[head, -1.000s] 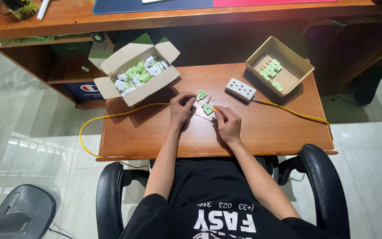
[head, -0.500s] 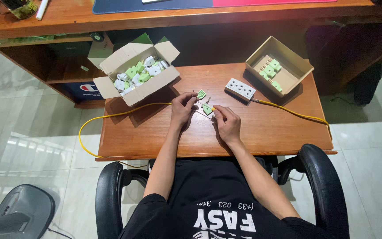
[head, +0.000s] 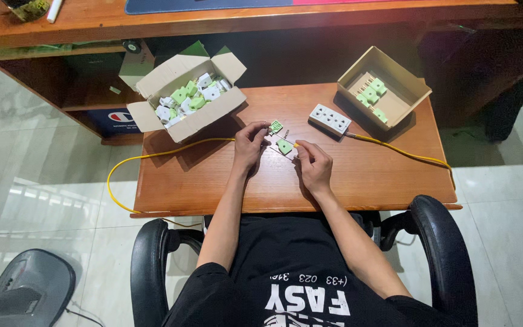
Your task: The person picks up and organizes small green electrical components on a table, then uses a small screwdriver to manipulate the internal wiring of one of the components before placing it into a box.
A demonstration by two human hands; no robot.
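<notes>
Little has moved since the earlier frames: both hands are held at the same spot at the centre of the low wooden table [head: 213,181], and only the fingers appear to have shifted slightly.

A small green-and-white plastic plug piece [head: 284,146] is pinched between the fingertips of the left hand [head: 250,142] and the right hand [head: 313,165], both closed narrowly on it. It is judged light, rigid and smooth, best gripped by its edges.

A second small green plastic piece [head: 276,126] lies loose at 12 o'clock from the hands.

At 10 o'clock, an open cardboard box [head: 152,118] is seen filled with green and white pieces. At 2 o'clock, a smaller open cardboard box [head: 407,82] holds a few green pieces. A white multi-socket strip [head: 329,118] on a yellow cable [head: 394,148] lies at 1 o'clock.
</notes>
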